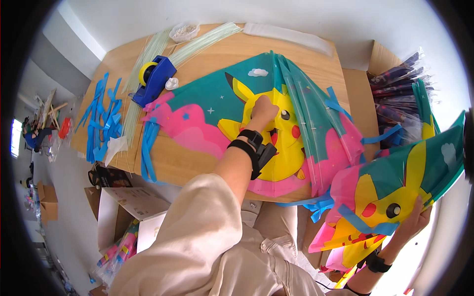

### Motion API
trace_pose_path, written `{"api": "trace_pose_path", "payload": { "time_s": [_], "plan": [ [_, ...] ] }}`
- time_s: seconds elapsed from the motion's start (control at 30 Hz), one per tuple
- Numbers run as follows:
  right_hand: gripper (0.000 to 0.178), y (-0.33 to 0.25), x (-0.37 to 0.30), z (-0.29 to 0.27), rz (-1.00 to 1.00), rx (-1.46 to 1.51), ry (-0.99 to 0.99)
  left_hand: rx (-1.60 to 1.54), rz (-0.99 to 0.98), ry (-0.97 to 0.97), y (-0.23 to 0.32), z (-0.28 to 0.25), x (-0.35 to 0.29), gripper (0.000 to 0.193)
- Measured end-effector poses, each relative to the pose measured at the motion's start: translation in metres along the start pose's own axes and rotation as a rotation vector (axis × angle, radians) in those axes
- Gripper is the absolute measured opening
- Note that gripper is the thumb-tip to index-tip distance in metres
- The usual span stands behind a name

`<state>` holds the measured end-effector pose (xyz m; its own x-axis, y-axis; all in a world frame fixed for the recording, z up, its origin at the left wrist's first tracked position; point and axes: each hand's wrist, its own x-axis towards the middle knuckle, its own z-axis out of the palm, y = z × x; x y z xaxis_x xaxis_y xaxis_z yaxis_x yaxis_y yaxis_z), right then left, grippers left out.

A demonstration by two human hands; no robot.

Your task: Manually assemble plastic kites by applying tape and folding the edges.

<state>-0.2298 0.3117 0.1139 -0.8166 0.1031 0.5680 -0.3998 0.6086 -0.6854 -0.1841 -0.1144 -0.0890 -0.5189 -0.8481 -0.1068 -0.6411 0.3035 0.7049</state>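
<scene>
A green and pink kite (207,108) with a yellow cartoon figure lies spread over the wooden table, its right side in loose folds. My left hand (265,112) is closed on top of the figure; whatever the fingers may hold beneath is hidden. To the right, beyond the table edge, my right hand (417,218) grips the edge of a bunch of similar kites (375,192), which hang down in layers. Blue ribbon tails (368,222) dangle from them. Another blue ribbon (149,153) hangs from the spread kite's left corner.
A blue tape dispenser (155,81) stands left of the kite, near loose blue ribbons (103,123). Pale thin rods (207,44) and a small bowl (184,32) lie at the back. An open carton (126,207) sits below left; wrapped dark packages (400,98) fill a box at right.
</scene>
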Motion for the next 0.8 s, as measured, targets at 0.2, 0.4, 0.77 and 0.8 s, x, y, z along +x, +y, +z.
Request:
{"api": "trace_pose_path", "payload": {
  "time_s": [0.2,0.4,0.77,0.8],
  "plan": [
    [0.024,-0.003,0.002,0.013,-0.074,0.043,-0.145,-0.433,0.048,-0.059,-0.001,-0.028,-0.022,0.023],
    [0.019,-0.03,-0.009,0.038,-0.294,-0.32,-0.247,-0.547,0.457,0.106,0.059,-0.051,-0.113,0.036],
    [0.02,-0.061,-0.051,0.054,-0.026,0.382,-0.403,-0.339,0.978,-0.304,0.129,-0.057,-0.261,0.066],
    [0.019,-0.061,-0.052,0.05,-0.012,0.35,-0.391,-0.34,1.06,-0.268,0.128,-0.058,-0.261,0.066]
  ]
}}
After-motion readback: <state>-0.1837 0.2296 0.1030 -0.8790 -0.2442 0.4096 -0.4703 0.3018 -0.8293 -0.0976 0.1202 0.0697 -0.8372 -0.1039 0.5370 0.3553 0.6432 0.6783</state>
